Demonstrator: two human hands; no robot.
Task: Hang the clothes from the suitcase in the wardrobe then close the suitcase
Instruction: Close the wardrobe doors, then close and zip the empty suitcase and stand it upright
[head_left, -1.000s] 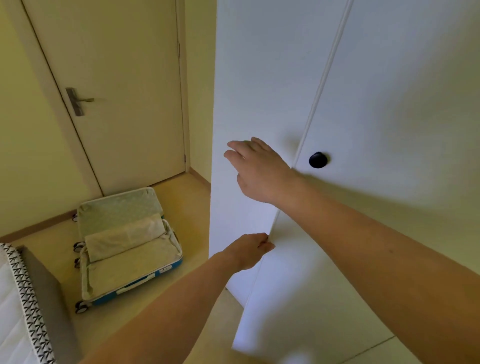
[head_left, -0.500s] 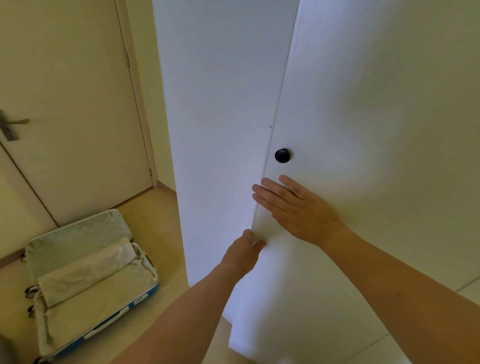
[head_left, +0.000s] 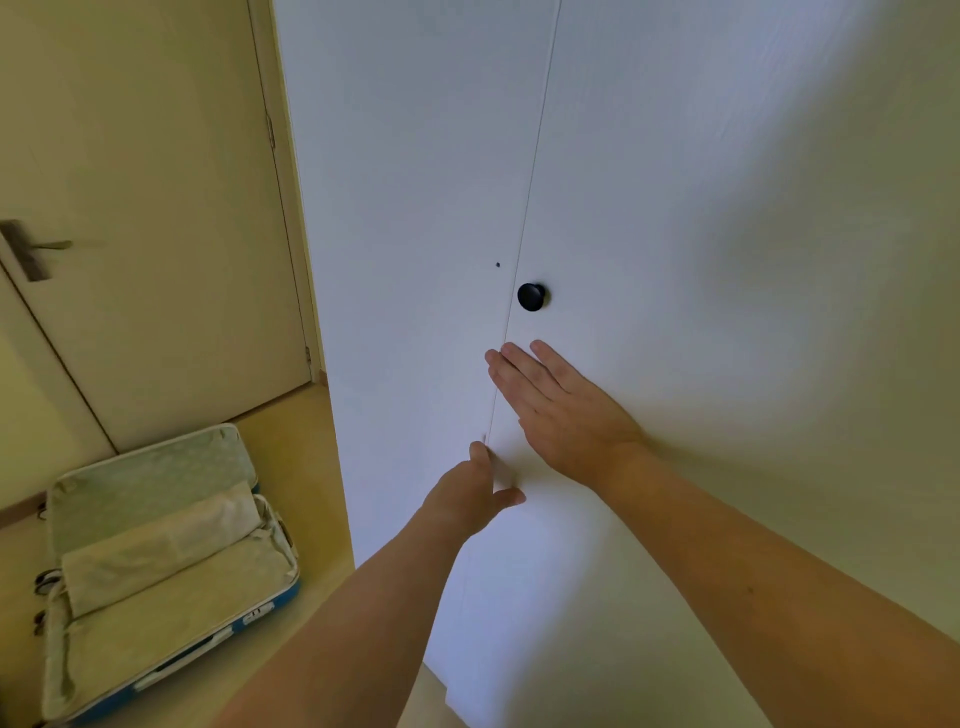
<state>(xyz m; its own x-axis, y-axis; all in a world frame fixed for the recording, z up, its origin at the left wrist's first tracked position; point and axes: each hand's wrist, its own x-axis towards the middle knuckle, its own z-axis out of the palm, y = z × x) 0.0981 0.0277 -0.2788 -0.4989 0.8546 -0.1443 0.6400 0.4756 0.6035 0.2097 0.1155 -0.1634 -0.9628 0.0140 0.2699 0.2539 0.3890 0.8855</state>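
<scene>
White wardrobe doors (head_left: 675, 208) meet under the flat, released right hand (head_left: 561, 410) and left hand (head_left: 467, 493), its grip unclear, while the open suitcase (head_left: 161, 566) lies far left on the floor, nearer the left hand.

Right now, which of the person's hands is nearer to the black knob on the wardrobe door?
The right hand. It lies flat on the door just below the black knob. The left hand is lower, at the seam between the wardrobe doors.

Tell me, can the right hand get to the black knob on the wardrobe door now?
Probably yes. The right hand lies flat on the wardrobe door just below the black knob, with nothing between them.
</scene>
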